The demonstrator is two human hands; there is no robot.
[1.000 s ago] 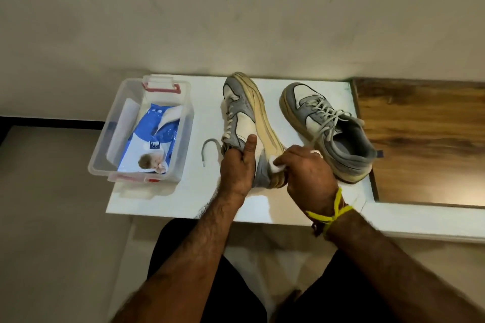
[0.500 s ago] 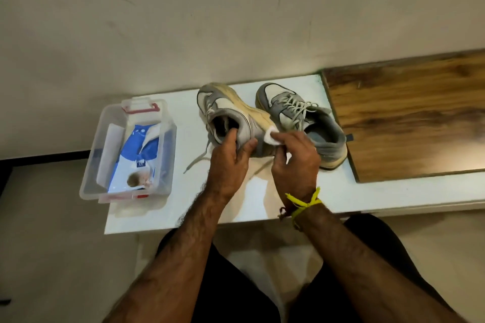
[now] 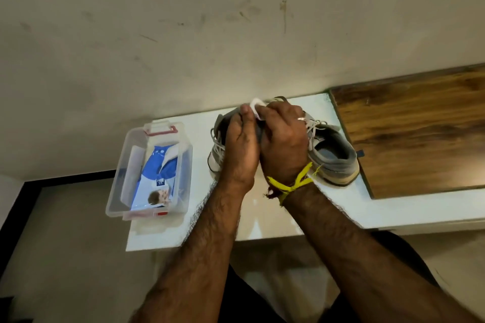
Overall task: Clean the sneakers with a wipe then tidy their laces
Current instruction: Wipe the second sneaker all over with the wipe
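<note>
Scuffed beige wall (image 3: 210,21), white tabletop (image 3: 275,223), wooden board (image 3: 420,134) on right, grey floor (image 3: 65,257)

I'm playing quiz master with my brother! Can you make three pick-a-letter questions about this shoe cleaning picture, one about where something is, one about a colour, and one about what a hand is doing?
1. Where is the blue and white packet?
A. On the wooden board
B. Inside the clear plastic box
C. Inside a sneaker

2. What colour is the band on the right wrist?
A. Yellow
B. Green
C. Purple

3. What is the right hand doing?
A. Lying flat on the table
B. Lifting the box
C. Pinching a white wipe at the sneaker

Answers:
1. B, the packet lies within the walls of the clear plastic box.
2. A, the band tied at the wrist is bright yellow.
3. C, the right hand has its fingers closed on the white wipe at the held sneaker, which the left hand also grips.
</note>
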